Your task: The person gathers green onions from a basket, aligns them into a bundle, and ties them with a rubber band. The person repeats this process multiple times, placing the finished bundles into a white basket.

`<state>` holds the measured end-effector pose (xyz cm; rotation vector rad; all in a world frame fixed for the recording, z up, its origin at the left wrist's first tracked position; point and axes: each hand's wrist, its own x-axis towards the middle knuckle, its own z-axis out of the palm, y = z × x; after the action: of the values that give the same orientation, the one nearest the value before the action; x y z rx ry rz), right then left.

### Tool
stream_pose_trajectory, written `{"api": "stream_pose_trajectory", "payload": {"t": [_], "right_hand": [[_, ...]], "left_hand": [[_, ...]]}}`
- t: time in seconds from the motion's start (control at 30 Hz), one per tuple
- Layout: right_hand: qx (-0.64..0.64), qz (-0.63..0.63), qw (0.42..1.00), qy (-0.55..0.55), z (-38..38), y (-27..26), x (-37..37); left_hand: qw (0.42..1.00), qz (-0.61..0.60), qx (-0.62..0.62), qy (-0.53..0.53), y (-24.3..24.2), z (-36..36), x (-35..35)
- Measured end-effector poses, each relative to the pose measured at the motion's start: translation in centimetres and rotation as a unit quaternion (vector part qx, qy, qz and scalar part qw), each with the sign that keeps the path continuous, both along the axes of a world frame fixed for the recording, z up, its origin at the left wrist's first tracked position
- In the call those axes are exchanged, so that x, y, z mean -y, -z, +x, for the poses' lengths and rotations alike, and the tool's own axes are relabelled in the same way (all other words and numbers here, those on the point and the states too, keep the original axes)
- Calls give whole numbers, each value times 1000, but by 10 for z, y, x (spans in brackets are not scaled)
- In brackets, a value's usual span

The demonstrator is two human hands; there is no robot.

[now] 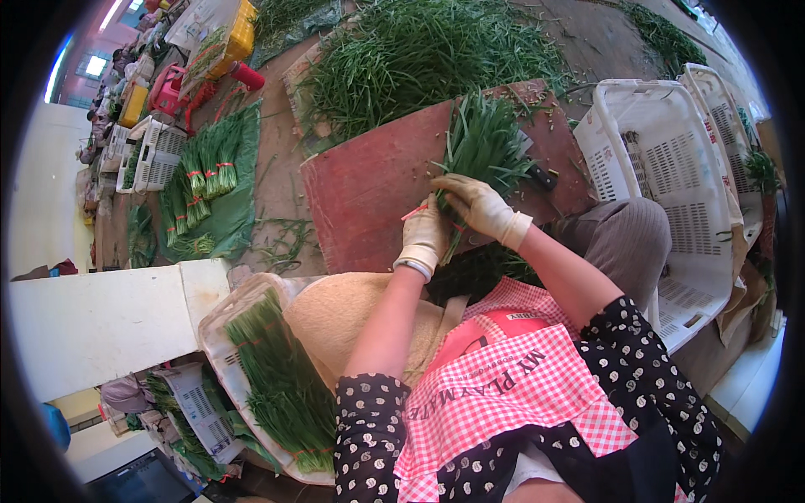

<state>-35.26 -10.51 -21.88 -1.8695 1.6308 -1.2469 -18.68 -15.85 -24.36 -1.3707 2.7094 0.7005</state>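
Observation:
A bunch of long green leafy vegetables, seemingly garlic chives (484, 135), lies over a red board (377, 182) in front of me. My left hand (426, 231), in a pale glove, is closed around its lower stems, with a strip of red tape (414, 211) at the fingers. My right hand (483, 204), gloved too, rests over the bunch just above, its fingers bent across the stems; how firmly it grips is hidden. Another bit of red tape shows below it. A dark-handled knife (542, 178) lies on the board to the right, its blade partly under the leaves.
Loose greens (427, 56) are heaped beyond the board. Tied bunches (210, 163) lie on a green sheet (242, 207) at the left. A crate of tied greens (217, 333) stands by my left side, white plastic crates (673, 126) at my right. People sit in the far left background.

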Motion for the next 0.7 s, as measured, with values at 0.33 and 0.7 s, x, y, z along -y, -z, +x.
{"api": "stream_pose_trajectory", "payload": {"t": [0.33, 0.7], "right_hand": [[-31, 290, 953, 81, 12, 3, -38], [-124, 253, 949, 138, 42, 8, -36]], "left_hand": [[999, 46, 8, -8, -5, 2, 5], [985, 137, -66, -77, 1, 3, 13]]}}
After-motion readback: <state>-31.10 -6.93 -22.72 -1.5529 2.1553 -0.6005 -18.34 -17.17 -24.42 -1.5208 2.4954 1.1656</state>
